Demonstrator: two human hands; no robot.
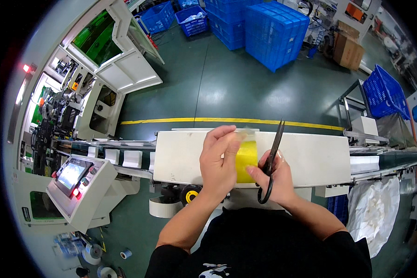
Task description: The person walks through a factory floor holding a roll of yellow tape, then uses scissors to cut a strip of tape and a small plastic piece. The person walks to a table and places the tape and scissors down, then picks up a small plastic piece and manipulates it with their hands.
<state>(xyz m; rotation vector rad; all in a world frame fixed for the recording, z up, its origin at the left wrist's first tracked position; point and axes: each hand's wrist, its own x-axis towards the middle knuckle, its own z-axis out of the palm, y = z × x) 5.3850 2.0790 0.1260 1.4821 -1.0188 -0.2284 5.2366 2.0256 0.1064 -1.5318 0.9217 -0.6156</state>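
A roll of yellow tape [246, 161] is between my two hands over the white machine cover [317, 160]. My left hand [219, 162] is closed at the roll's left side, its fingertips by a clear strip of tape [249, 134] at the top of the roll. In my right hand [279, 178] are black-handled scissors [275, 147], blades pointing up and away from me. The right thumb also presses on the lower right of the roll. Whether the blades touch each other along their length is hard to make out.
A conveyor with white blocks [133, 159] runs left and right of the cover. At left stands a control panel with a lit screen [73, 174] beside an open-doored machine. Blue crates [275, 34] stand beyond a yellow floor line [208, 119]. A white sack [374, 215] hangs at right.
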